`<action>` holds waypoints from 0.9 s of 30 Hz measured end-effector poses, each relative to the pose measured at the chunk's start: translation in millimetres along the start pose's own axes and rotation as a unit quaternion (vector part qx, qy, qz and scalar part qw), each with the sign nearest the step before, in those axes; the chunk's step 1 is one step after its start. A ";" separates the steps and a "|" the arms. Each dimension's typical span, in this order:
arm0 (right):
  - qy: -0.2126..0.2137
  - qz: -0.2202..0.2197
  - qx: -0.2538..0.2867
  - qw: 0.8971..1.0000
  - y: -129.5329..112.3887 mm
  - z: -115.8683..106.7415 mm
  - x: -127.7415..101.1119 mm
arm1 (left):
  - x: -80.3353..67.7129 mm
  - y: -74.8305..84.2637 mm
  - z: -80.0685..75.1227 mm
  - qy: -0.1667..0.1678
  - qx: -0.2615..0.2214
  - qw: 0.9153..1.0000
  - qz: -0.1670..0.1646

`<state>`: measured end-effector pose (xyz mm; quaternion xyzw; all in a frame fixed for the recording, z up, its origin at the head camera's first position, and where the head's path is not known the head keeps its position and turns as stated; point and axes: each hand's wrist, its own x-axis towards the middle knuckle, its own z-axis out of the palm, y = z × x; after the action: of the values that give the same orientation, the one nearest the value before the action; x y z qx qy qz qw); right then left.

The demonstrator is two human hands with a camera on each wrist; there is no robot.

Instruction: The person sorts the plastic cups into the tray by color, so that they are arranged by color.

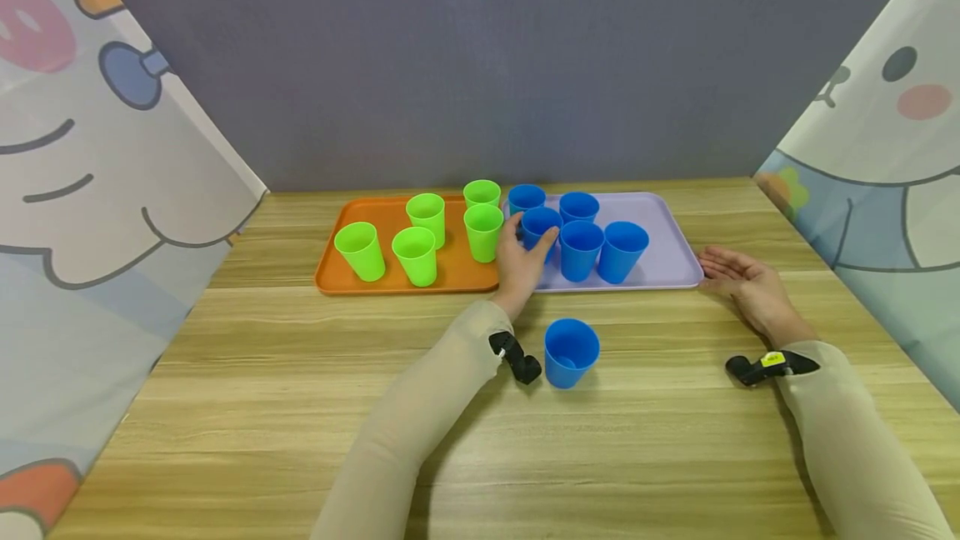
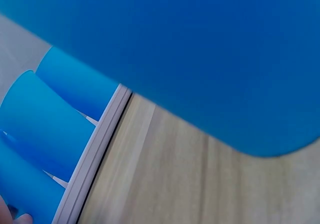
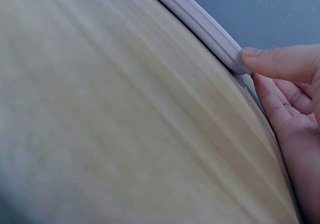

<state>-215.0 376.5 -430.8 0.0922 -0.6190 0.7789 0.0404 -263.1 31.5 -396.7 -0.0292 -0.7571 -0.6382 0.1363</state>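
Observation:
My left hand (image 1: 519,267) grips a blue plastic cup (image 1: 538,222) at the left part of the lilac tray (image 1: 670,252), thumb on its near side. Other upright blue cups (image 1: 582,252) stand close around it. At the lower left of the left wrist view, fingertips (image 2: 22,219) show against a blue cup (image 2: 25,179). My right hand (image 1: 750,288) lies at the tray's near right corner with fingers extended. In the right wrist view its thumb (image 3: 280,61) touches the tray's rim (image 3: 205,26), fingers just beside the corner.
One more blue cup (image 1: 570,354) stands upright on the wooden table (image 1: 660,440), near my left wrist, and fills much of the left wrist view. An orange tray (image 1: 382,227) with several green cups (image 1: 415,255) adjoins the lilac tray on the left. A grey panel (image 1: 480,65) rises behind.

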 end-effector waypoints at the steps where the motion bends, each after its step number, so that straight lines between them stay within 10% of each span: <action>1: 0.000 0.000 0.000 1.000 -0.3 0.4 0.1 | 0.3 0.3 0.2 0.001 0.000 1.000 -0.001; 27: -0.009 -0.006 0.013 1.000 -1.0 1.7 0.3 | 4.9 4.1 4.1 0.000 0.016 1.000 -0.024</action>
<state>-215.0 375.0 -429.5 0.1036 -0.6086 0.7858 0.0386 -267.6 35.6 -392.2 -0.0086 -0.7676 -0.6294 0.1210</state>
